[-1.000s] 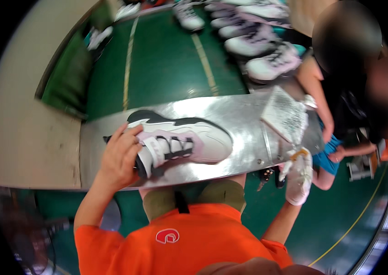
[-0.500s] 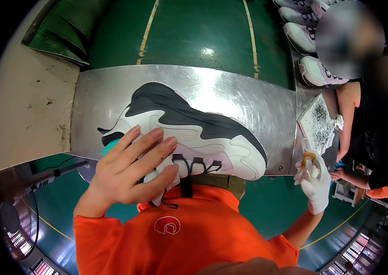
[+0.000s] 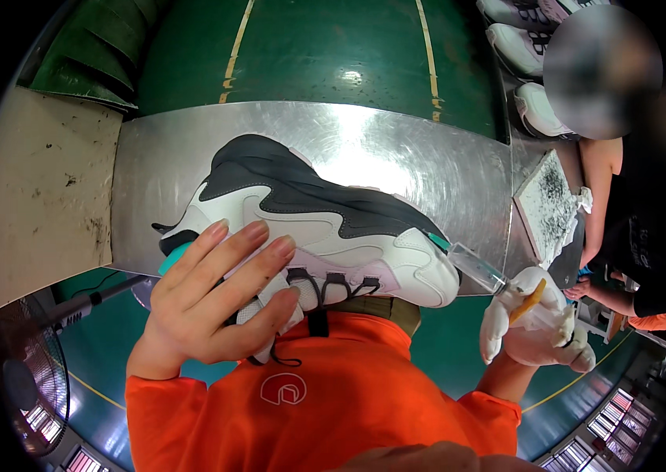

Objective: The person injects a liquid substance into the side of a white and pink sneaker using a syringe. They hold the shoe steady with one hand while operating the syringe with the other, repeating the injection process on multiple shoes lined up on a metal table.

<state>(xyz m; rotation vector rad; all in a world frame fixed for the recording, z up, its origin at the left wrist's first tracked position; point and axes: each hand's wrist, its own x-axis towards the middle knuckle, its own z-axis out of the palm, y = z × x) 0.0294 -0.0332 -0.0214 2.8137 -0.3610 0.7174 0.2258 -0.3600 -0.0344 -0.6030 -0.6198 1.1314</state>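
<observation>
A white, lilac and dark grey sneaker (image 3: 313, 224) lies tilted on its side, its dark sole away from me and its toe to the right. My bare left hand (image 3: 219, 295) grips it at the collar and tongue, fingers spread over the upper, with the thumb by the black laces. My right hand (image 3: 533, 322), in a white glove, is closed round a clear syringe-like tube (image 3: 476, 268). The tube's teal tip reaches the seam between toe and sole. A flat amber-coloured piece (image 3: 527, 304) also shows against that glove; how it is held is unclear.
Beneath the sneaker is a metal bench (image 3: 160, 157). A black-smudged white board (image 3: 544, 206) lies at the right, with more sneakers (image 3: 539, 110) behind it. Another person's arm (image 3: 600, 193) is close by on that side. A fan (image 3: 26, 377) stands lower left.
My right hand has moved left and turned, bringing the tube's teal tip to the sneaker's toe. The sneaker and my left hand have shifted slightly left in the picture.
</observation>
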